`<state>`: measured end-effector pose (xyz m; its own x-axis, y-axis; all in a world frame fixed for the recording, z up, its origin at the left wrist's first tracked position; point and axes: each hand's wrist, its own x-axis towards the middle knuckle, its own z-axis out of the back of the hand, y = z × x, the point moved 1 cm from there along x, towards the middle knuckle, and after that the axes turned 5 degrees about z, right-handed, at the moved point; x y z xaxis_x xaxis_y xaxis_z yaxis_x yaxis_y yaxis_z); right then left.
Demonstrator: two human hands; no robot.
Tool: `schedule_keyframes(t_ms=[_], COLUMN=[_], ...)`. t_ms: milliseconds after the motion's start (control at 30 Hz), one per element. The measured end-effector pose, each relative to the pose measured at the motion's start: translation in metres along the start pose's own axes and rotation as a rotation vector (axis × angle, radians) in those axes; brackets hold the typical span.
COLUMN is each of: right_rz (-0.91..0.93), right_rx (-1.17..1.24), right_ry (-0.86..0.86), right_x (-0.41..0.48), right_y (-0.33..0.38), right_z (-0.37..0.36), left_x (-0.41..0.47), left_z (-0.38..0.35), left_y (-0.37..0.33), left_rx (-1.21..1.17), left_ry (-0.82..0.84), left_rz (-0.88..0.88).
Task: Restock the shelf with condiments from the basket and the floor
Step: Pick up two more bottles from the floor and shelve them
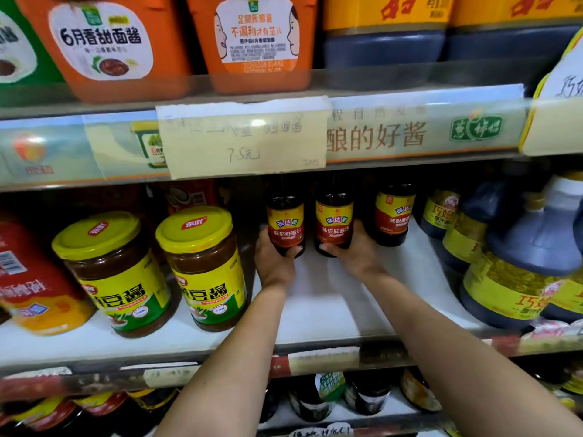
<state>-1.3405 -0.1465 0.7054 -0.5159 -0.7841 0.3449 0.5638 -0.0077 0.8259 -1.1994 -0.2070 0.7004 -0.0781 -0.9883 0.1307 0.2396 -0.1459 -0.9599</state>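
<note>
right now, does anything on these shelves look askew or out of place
No spills. The right-hand orange tub on the top shelf shows a fine-print side, not the front like its neighbour. The handwritten price slip covers part of the printed shelf strip.

Two dark soy-sauce bottles, red-and-yellow labels, upright side by side, far back on white shelf (315,310). Left bottle (285,222) gripped low by left hand (274,263); right bottle (334,220) by right hand (356,253). Third matching bottle (394,216) stands just right.
</note>
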Motion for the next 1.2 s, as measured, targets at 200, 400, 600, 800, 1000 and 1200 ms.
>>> schedule_keyframes(t_ms=[200,400,600,800,1000,1200], right_rz=[-0.001,-0.031,-0.014,-0.016,-0.021,-0.030], right_rx=[0.029,0.067,0.022,0.018,-0.016,0.130], right_ry=[0.027,-0.025,-0.032,-0.054,-0.079,-0.058], right_x=[0.008,0.010,0.007,0.006,0.005,0.000], right_y=[-0.002,-0.005,-0.006,-0.004,-0.002,0.004], right_z=[-0.006,-0.012,-0.011,-0.012,-0.012,-0.004], left_x=[0.007,0.009,0.007,0.007,0.007,0.010], left_z=[-0.002,0.000,-0.002,-0.001,-0.001,0.001], left_y=[0.003,0.005,0.005,0.003,0.002,0.006], left_rx=[0.046,0.074,0.075,0.086,0.139,0.159], left_ry=[-0.008,-0.008,-0.013,-0.010,-0.020,-0.028], left_rz=[-0.053,-0.076,-0.056,-0.027,-0.017,-0.056])
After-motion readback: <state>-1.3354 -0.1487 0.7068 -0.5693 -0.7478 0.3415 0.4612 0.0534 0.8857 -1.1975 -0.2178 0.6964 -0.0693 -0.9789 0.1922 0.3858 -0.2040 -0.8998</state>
